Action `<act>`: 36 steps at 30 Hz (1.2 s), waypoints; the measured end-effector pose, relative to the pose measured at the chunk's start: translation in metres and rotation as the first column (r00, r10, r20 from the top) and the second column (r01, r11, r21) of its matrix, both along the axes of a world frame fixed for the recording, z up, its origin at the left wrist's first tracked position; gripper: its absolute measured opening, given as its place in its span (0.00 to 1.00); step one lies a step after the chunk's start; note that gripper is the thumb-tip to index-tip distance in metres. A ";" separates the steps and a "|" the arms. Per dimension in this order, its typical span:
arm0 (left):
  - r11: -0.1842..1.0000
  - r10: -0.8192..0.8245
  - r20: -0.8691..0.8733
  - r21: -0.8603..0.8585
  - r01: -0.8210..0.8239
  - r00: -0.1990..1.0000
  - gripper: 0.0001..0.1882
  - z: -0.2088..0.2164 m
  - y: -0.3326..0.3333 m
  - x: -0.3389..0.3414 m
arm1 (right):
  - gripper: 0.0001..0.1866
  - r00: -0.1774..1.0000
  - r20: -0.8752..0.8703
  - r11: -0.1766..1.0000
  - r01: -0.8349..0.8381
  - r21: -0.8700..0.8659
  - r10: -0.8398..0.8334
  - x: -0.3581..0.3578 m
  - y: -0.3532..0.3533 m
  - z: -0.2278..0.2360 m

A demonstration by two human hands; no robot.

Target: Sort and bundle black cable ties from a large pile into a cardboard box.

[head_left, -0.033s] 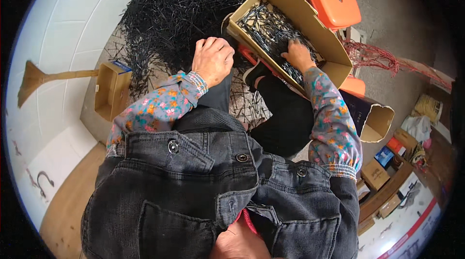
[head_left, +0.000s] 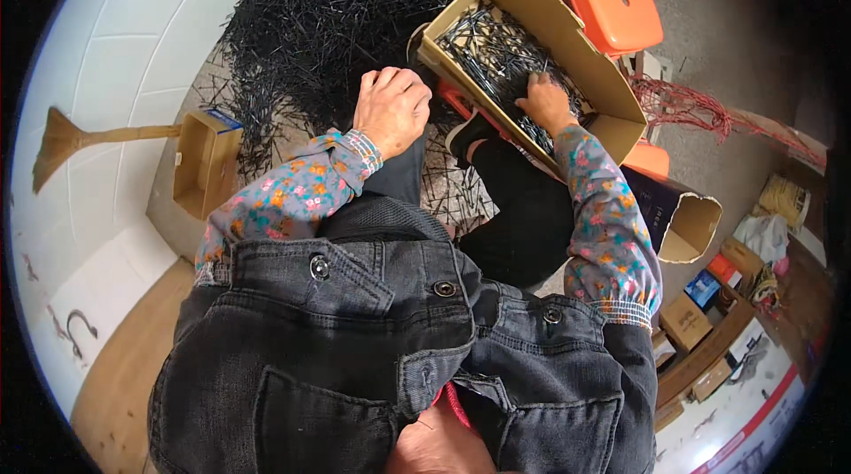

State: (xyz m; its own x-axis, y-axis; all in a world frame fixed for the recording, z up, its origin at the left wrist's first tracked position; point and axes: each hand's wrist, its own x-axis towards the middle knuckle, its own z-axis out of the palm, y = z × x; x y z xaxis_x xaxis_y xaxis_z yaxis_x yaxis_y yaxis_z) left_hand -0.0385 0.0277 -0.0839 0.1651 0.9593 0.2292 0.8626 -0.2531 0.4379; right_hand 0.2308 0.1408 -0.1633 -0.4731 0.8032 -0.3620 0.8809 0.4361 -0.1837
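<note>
Thin black rod-like pieces (head_left: 486, 47) lie in a loose tangle inside a long open cardboard box (head_left: 610, 88), tilted in front of me to the right. My right hand (head_left: 548, 107) reaches over the box's near side into these pieces. Its thumb stands apart from the fingers, and no piece shows gripped in it. Over my bent left leg rests my left hand (head_left: 394, 110), back upward and fingers curled under. The fingertips are hidden, so anything inside them cannot be seen. A large heap of similar black pieces (head_left: 341, 13) lies beyond the left hand.
An orange plastic stool (head_left: 612, 4) stands behind the box. Red netting or cord (head_left: 678, 108) lies to its right, near a dark open carton (head_left: 691, 226). On the left are a small cardboard box (head_left: 202, 168) and a broom (head_left: 66, 146) by the white wall. Loose pieces litter the floor.
</note>
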 end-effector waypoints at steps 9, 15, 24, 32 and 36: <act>1.000 0.006 0.001 0.001 -0.006 1.000 0.03 0.000 0.000 0.003 | 0.26 0.970 0.212 0.980 -0.150 0.134 0.119 -0.009 -0.002 -0.008; 1.000 0.002 -0.006 0.017 -0.002 1.000 0.03 -0.001 0.001 0.003 | 0.22 0.947 0.277 0.981 -0.185 0.057 0.163 -0.012 -0.003 -0.014; 1.000 0.027 -0.017 0.012 -0.027 0.999 0.04 -0.001 0.000 0.001 | 0.17 0.977 0.211 0.994 -0.038 0.105 0.015 0.002 0.001 0.006; 0.999 0.020 -0.040 -0.041 -0.022 0.999 0.04 0.003 0.001 0.001 | 0.12 0.820 -0.431 0.925 0.320 -0.203 -0.378 0.044 0.013 0.037; 0.999 0.016 -0.045 -0.044 -0.018 0.999 0.05 0.002 0.001 0.000 | 0.08 0.467 -0.525 0.686 0.303 -0.662 -0.712 0.040 0.000 0.084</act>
State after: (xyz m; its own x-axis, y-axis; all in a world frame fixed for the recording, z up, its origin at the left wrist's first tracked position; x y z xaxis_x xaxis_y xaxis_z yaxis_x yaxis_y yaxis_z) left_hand -0.0381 0.0284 -0.0824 0.1582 0.9710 0.1790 0.8856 -0.2197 0.4092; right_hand 0.2708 0.1405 -0.0793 -0.2786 0.8335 -0.4772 0.3906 -0.3556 -0.8491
